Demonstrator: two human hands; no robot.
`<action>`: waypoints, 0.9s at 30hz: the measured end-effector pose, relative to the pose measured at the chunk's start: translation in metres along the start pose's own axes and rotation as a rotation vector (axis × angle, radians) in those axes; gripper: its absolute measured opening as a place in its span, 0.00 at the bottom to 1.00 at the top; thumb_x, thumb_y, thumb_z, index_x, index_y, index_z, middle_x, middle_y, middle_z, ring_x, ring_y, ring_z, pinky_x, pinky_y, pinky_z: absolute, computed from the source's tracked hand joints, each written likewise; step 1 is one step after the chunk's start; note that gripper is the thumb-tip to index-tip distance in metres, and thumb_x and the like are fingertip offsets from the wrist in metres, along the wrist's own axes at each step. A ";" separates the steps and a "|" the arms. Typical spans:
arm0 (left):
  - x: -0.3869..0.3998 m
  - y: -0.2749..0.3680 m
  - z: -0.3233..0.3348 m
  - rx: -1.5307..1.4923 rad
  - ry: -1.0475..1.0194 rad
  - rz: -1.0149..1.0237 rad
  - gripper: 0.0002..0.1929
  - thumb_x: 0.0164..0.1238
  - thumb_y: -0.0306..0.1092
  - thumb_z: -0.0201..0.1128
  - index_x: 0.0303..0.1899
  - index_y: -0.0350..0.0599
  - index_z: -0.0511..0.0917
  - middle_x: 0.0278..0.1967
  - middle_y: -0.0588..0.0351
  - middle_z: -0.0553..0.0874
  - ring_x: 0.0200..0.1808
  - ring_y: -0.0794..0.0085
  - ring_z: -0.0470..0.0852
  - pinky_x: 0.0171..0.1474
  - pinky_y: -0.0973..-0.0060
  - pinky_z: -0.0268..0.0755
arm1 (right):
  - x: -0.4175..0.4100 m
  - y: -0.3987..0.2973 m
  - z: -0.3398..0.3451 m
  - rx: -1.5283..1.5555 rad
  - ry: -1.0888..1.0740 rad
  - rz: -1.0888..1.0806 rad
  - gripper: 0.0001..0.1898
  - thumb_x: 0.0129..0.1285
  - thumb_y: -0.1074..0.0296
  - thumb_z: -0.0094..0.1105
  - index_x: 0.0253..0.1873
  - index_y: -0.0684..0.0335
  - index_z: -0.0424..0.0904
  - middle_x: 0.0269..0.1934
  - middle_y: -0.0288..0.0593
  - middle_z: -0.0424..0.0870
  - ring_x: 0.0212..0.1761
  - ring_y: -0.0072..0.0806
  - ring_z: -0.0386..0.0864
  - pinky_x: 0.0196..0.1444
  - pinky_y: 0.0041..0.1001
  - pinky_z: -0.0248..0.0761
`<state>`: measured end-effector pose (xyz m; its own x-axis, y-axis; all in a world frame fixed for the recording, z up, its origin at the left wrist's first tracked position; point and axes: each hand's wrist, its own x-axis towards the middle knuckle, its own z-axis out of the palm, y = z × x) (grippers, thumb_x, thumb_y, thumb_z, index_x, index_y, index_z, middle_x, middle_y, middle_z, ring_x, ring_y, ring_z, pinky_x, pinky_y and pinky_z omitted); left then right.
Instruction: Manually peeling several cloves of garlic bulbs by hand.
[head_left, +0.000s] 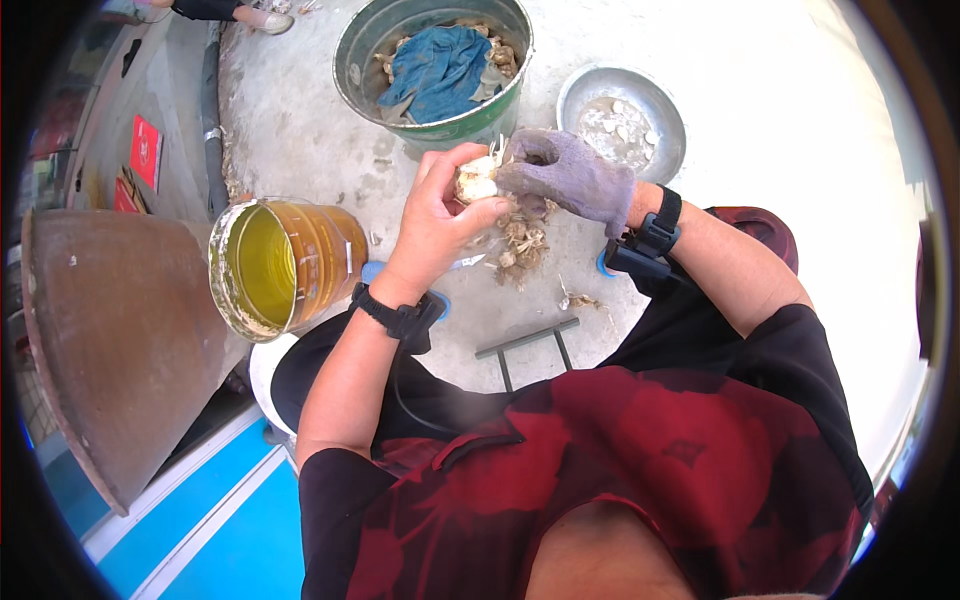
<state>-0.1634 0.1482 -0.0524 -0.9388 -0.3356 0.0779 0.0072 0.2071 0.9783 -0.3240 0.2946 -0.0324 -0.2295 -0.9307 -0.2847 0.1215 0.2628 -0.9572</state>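
A pale garlic bulb (476, 180) is held between the fingers and thumb of my left hand (444, 206), which is bare. My right hand (574, 176) wears a grey-purple knit glove; its thumb and fingertips pinch the roots or stem at the bulb's right side. Under the hands, a heap of garlic bulbs (523, 244) with dry roots lies on the concrete floor. A knife blade (469, 262) shows beside the heap, partly hidden by my left wrist. Beyond the hands, a green metal tub (480, 116) holds more bulbs and a blue cloth (439, 71).
A metal basin (671, 142) with peeled cloves stands behind my right hand. A yellow-orange bucket (326, 255) is at the left, next to a large brown board (127, 322). A metal frame (529, 339) lies between my legs. Another person's foot (274, 22) shows at the top left.
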 end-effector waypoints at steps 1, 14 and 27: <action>-0.001 0.000 -0.002 -0.043 -0.009 -0.079 0.29 0.64 0.34 0.71 0.64 0.44 0.69 0.51 0.57 0.79 0.37 0.77 0.82 0.37 0.80 0.78 | 0.000 -0.003 0.000 -0.044 -0.012 -0.020 0.15 0.66 0.56 0.64 0.42 0.65 0.78 0.30 0.35 0.79 0.29 0.18 0.76 0.31 0.22 0.71; 0.010 0.023 -0.031 -0.709 -0.012 -0.333 0.28 0.78 0.53 0.52 0.68 0.46 0.62 0.41 0.55 0.82 0.23 0.77 0.74 0.23 0.82 0.61 | 0.002 0.005 0.001 -0.270 -0.237 0.126 0.17 0.68 0.55 0.59 0.48 0.65 0.83 0.34 0.36 0.84 0.35 0.20 0.77 0.41 0.25 0.72; 0.010 0.024 -0.003 -0.433 -0.152 -0.374 0.33 0.75 0.48 0.56 0.75 0.54 0.54 0.40 0.57 0.80 0.23 0.76 0.73 0.27 0.79 0.65 | -0.004 -0.010 -0.009 -0.114 0.142 -0.131 0.15 0.66 0.62 0.64 0.52 0.66 0.80 0.40 0.38 0.82 0.42 0.19 0.78 0.46 0.23 0.74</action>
<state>-0.1718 0.1474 -0.0275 -0.9433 -0.1719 -0.2840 -0.2232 -0.3048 0.9259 -0.3335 0.2976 -0.0222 -0.3708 -0.9158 -0.1541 -0.0264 0.1762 -0.9840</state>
